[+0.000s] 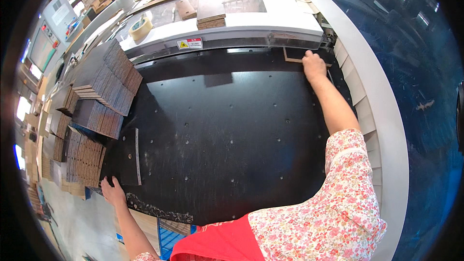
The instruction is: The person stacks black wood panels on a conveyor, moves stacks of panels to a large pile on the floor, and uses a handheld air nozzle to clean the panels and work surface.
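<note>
My right hand point(314, 65) reaches to the far right corner of the black work table point(232, 125). Its closed fingers grip a small dark board with a pale cut edge point(293, 60), partly hidden under the machine's front beam point(251, 38). At the table's near left edge rests my left hand point(113, 192), fingers apart and holding nothing, beside a stack of drilled boards point(83, 159). Just beyond that hand a dark panel with a pale edge and a hole point(126, 159) lies flat on the table.
More stacked boards point(108, 75) rise along the left side. On the machine's white top sit a tape roll point(140, 29) and a small pile of boards point(211, 13). A pleated cover point(355, 84) and white frame point(386, 92) border the right side. Blue slats point(171, 237) show below.
</note>
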Available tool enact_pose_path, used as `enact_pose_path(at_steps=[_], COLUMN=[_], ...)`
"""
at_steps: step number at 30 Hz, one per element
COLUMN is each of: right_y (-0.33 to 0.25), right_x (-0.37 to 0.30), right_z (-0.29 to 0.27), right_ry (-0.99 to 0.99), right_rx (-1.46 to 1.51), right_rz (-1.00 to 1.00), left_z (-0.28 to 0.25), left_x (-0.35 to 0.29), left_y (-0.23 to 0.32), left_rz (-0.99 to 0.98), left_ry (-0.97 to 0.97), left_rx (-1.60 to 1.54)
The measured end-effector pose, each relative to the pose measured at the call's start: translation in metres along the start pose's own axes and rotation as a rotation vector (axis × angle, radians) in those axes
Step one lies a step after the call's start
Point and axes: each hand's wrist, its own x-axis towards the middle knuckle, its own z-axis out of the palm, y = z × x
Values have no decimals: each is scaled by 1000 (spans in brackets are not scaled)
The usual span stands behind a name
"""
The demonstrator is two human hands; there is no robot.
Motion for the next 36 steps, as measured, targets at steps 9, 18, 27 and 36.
enact_pose_path(at_steps=[9, 18, 27, 36], right_y=[35, -41, -53, -63], right_x=[15, 9, 27, 27], right_z=[12, -46, -20, -59], right_ry=[-89, -363, -349, -393], right_rx=[394, 220, 227, 195], right_rz=[443, 586, 748, 678], left_z=[11, 3, 4, 5], left_x=[2, 1, 1, 0], left_y=[-9, -2, -5, -11], left_rz=[73, 19, 47, 144], left_ry=[51, 34, 0, 84], left_rx=[-60, 1, -2, -95])
